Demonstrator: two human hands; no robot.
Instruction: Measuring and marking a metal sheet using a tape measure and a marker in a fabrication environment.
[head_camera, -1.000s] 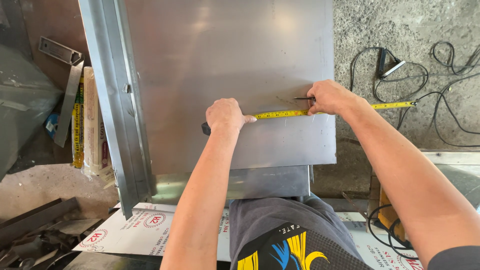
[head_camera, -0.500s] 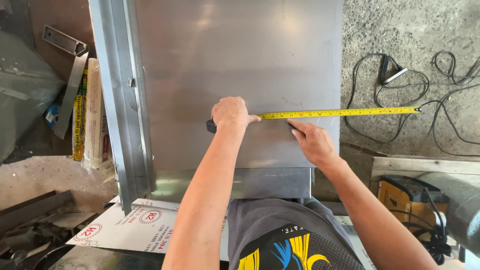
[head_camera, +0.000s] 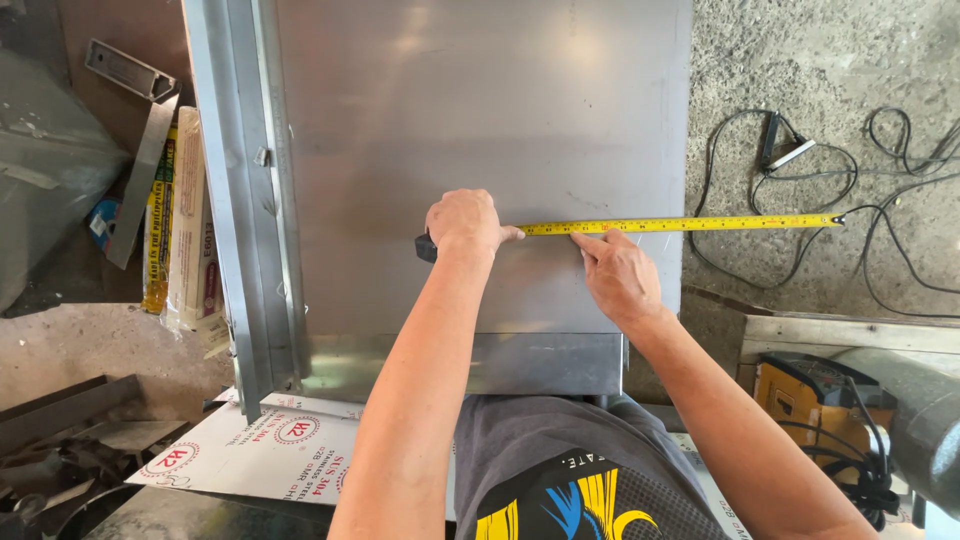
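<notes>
Stainless steel sheet (head_camera: 450, 130) lies flat under both hands, a folded metal channel (head_camera: 235, 190) along its left edge. The yellow tape measure (head_camera: 690, 224) now reaches further right, past the sheet's edge over the concrete floor (head_camera: 800, 60). The left hand (head_camera: 462, 222) stays clenched around the tape's dark case. The right hand (head_camera: 618, 275) has dropped back off the blade; its loosely open fingertips press the sheet just below it.
</notes>
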